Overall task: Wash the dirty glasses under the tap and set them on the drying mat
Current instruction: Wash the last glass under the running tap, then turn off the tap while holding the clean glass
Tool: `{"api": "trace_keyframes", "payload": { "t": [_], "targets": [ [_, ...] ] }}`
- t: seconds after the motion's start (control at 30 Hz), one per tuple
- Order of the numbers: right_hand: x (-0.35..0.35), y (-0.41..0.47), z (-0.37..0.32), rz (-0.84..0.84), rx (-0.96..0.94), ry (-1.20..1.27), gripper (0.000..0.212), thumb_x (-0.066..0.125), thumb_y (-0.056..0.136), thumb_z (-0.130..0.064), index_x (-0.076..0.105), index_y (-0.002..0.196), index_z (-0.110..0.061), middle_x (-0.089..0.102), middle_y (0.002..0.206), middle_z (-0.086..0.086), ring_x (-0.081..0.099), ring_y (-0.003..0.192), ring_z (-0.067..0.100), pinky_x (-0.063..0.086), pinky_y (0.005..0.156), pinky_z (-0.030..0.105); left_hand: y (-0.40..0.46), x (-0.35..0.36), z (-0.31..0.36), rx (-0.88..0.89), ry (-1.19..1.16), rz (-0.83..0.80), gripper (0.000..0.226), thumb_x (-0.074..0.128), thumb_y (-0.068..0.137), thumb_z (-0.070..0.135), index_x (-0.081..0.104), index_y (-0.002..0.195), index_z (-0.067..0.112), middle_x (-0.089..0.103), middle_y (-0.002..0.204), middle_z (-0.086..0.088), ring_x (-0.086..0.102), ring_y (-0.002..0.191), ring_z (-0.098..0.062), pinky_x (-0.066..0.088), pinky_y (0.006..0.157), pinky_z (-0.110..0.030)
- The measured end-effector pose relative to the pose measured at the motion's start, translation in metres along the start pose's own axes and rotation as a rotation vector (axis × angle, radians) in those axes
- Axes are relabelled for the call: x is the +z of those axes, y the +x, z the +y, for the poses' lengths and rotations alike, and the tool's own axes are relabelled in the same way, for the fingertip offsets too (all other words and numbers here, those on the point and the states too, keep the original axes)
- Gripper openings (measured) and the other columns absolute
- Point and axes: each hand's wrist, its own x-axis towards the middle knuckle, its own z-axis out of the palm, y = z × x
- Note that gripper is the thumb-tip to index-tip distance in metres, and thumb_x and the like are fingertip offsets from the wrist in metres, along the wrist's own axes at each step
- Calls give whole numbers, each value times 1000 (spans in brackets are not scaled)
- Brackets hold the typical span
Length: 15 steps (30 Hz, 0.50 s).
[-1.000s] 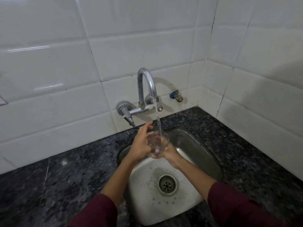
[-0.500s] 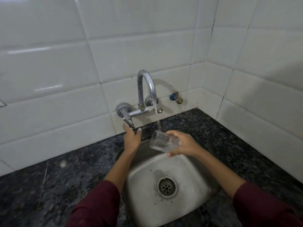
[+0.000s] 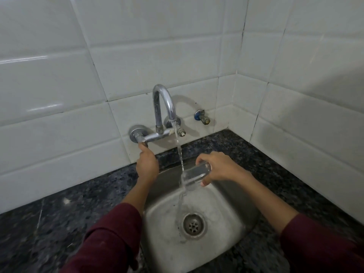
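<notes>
A clear drinking glass (image 3: 194, 175) lies on its side above the steel sink (image 3: 232, 219), mouth pointing left into the stream of water that falls from the chrome tap (image 3: 163, 104). My right hand (image 3: 221, 167) grips the glass by its base end. The water runs past the rim and down to the drain (image 3: 194, 225). My left hand (image 3: 146, 164) reaches up to the tap's lever handle (image 3: 142, 142) on the left valve and has its fingers closed on it. No drying mat is in view.
Dark speckled granite counter (image 3: 59, 223) surrounds the sink on all sides. White tiled walls meet in a corner at the back right. A small brass and blue valve (image 3: 202, 117) sticks out of the wall to the right of the tap.
My left hand left the glass and rose to the tap lever, now gripping it. My right hand tipped the glass from upright onto its side under the stream.
</notes>
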Motion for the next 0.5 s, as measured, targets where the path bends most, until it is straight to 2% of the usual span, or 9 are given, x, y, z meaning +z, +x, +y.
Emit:
{"api": "trace_keyframes", "payload": {
  "t": [0.1, 0.2, 0.27, 0.4, 0.5],
  "targets": [
    [-1, 1, -6, -7, -15, -58, 62, 84, 56, -39, 48, 105, -26, 51, 92, -1, 48, 84, 15, 31, 60, 25, -1, -1, 1, 11, 43, -6, 56, 42, 93, 0, 14, 141, 1, 61, 106, -26, 60, 88, -40, 42, 68, -43],
    [-2, 1, -9, 1, -18, -56, 63, 86, 54, -39, 42, 96, -24, 52, 89, -3, 48, 78, 13, 30, 54, 24, -1, -4, -2, 36, 34, -21, 57, 43, 94, 5, 12, 142, 5, 61, 104, -24, 58, 80, -35, 43, 64, -41],
    [-2, 0, -11, 10, -24, -53, 63, 86, 55, -39, 45, 101, -23, 52, 95, -2, 49, 85, 15, 35, 60, 26, -9, -6, -7, 41, -7, -37, 61, 45, 94, 8, 11, 145, 9, 61, 108, -24, 59, 85, -37, 45, 68, -44],
    [12, -2, -15, 36, -37, -22, 73, 84, 54, -45, 50, 116, -28, 48, 111, 1, 51, 102, 19, 49, 83, 36, -54, -1, -24, 46, -29, -109, 59, 48, 93, 15, 20, 144, 5, 53, 128, -24, 55, 109, -42, 46, 87, -48],
    [27, -4, -22, 60, -53, 11, 80, 86, 52, -45, 44, 118, -27, 52, 116, 0, 51, 106, 19, 48, 85, 37, -81, 5, -38, 116, -21, -167, 57, 53, 92, 17, 29, 143, 7, 54, 132, -19, 54, 117, -35, 46, 94, -44]
  ]
}}
